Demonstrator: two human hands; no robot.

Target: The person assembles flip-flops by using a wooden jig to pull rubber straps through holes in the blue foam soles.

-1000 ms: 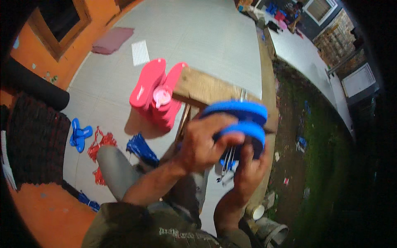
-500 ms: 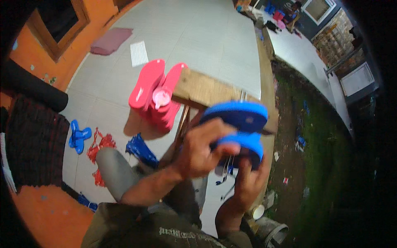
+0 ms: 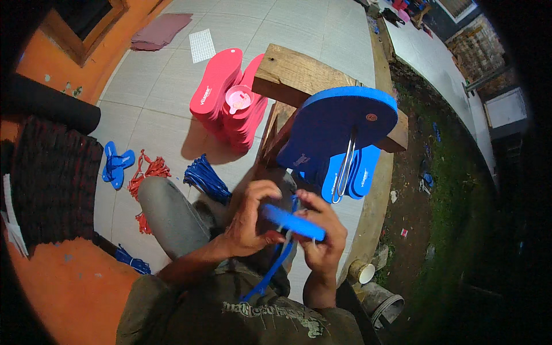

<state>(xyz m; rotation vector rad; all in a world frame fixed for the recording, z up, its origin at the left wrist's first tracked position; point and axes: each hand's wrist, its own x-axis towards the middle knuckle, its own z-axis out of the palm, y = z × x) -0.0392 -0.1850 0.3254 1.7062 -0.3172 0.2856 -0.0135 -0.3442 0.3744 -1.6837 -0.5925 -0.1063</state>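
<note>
Low in front of my chest, both hands hold a blue flip-flop (image 3: 292,222), seen nearly edge-on and slightly blurred. My left hand (image 3: 251,221) grips its left end, thumb below. My right hand (image 3: 323,238) has its fingers wrapped around the right end. A blue strap (image 3: 270,275) hangs below it toward my shirt. Above the hands, a dark-faced blue sole (image 3: 339,123) sits tilted at a wooden beam (image 3: 305,72), with a long metal wire loop (image 3: 347,167) protruding from it. Under it, several blue soles (image 3: 363,172) are partly hidden.
Stacked pink soles (image 3: 215,86) stand left of the beam, with a pink cup (image 3: 238,99) on top. Blue straps (image 3: 207,179), red straps (image 3: 150,169) and a blue flip-flop pair (image 3: 118,165) lie on the tiles. A pale bucket (image 3: 386,307) stands at lower right.
Both hands have come down and toward me from the beam, bringing a blue flip-flop. The other blue sole stays up at the beam with the wire loop, out of my hands.
</note>
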